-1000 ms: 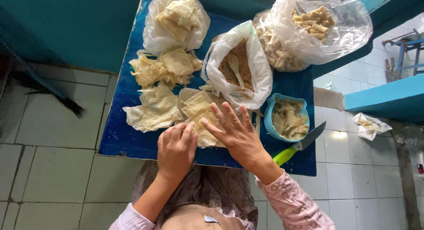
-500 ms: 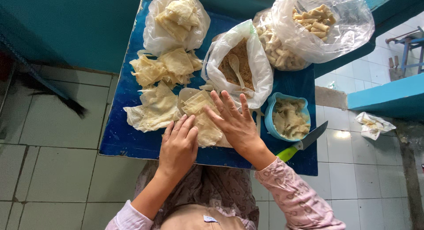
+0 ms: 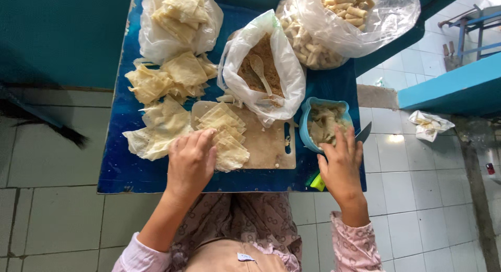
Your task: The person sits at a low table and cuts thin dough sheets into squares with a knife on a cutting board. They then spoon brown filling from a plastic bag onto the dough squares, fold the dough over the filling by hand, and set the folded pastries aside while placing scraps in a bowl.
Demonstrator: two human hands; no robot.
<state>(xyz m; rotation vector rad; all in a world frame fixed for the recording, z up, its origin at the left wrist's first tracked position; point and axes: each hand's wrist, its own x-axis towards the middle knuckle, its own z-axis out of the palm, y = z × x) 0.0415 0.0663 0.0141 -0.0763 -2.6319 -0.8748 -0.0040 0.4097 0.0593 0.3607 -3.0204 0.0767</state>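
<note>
The left hand (image 3: 190,162) lies flat in the lower middle of the frame, fingers spread a little, pressing on the stack of thin dough sheets (image 3: 224,133) on the cutting board (image 3: 266,146), and it grips nothing. The right hand (image 3: 342,167) is at the lower right, open with fingers spread, on top of a knife (image 3: 360,136) with a green handle, beside the blue bowl (image 3: 323,123). Both sit on the blue table (image 3: 120,167).
</note>
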